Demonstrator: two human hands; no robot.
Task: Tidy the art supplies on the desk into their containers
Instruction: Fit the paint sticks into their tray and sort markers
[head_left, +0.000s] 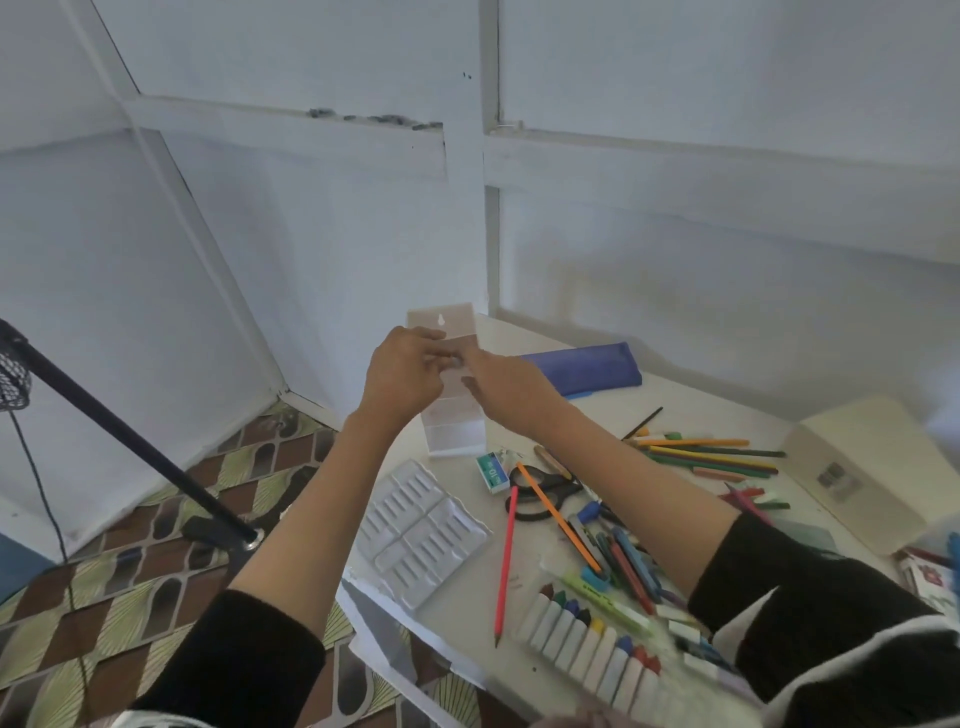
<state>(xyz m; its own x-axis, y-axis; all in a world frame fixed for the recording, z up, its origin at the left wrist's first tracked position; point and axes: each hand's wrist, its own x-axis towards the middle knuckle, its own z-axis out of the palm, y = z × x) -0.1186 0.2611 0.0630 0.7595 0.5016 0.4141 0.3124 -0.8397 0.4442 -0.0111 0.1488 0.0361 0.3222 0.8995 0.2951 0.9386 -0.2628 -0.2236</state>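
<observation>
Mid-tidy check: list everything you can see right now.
desk: one, white, right half
clear plastic case: one, transparent, held upright over the desk's far left corner
pouch: one, blue, far side
moulded tray: one, white, left edge
staple box: one, teal and white, beside the scissors
scissors: one, black, centre
red pencil: one, centre front
crayons: one row, white-wrapped, near edge
coloured pencils: loose pile, mixed, right of centre
cream box: one, far right
left hand: grips case
right hand: grips case

One wide head-worn view looks forward and down, close over the desk (727, 405) toward the wall (675, 234)
</observation>
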